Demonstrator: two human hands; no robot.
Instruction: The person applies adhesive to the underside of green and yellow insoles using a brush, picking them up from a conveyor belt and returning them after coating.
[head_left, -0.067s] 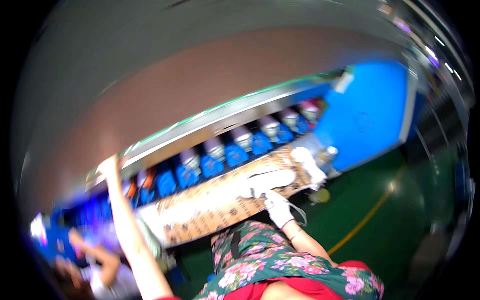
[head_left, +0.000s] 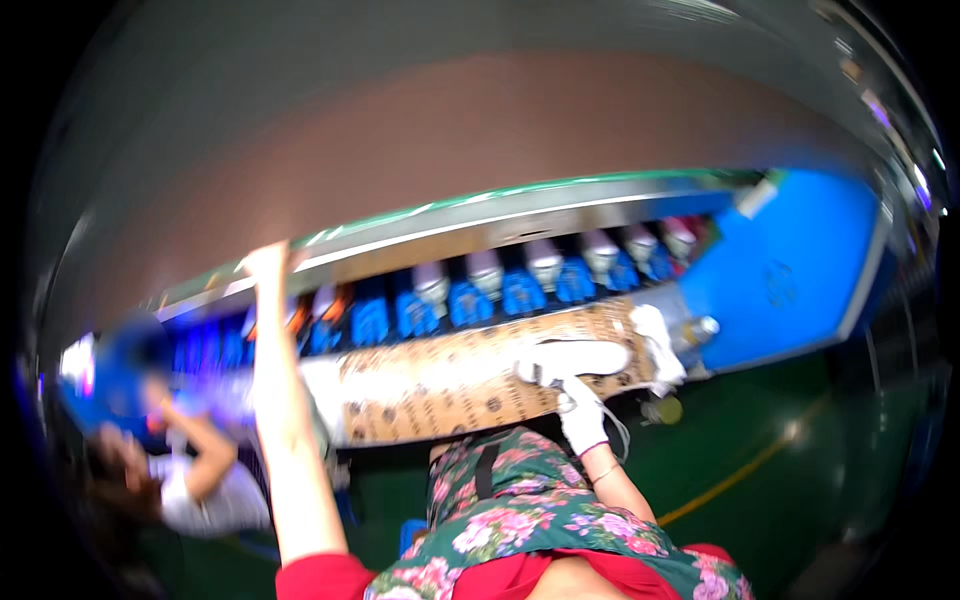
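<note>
Shoe (head_left: 590, 356) on the counter (head_left: 430, 390), gloved right hand (head_left: 584, 420) against it

I have the white shoe lying lengthwise on the right half of the counter, its long outline facing up at me. The right hand, in a white glove, comes from below and touches it near its left end. The fingers there are bunched and blurred against a greyish patch, so I cannot tell whether they grip the shoe or only rest on it. A pale cord (head_left: 622, 438) loops beside the glove.

The left hand (head_left: 268, 262), bare, reaches far forward to the left part of the metal rail (head_left: 440, 226). Its fingers are too smeared on my feed for me to tell whether they wrap the edge or lie flat on it.

I see a brown, dark-printed covering on the counter, with a glossy shine. A white shoe-like piece (head_left: 656, 345) lies at the right end, apart from the shoe. Beyond the counter I make out a row of blue holders (head_left: 523, 291) with pale rounded pieces (head_left: 543, 260) just above them. A blue panel (head_left: 805, 265) stands at the right, and at the far left I catch a co-worker (head_left: 205, 492) in a white top.
</note>
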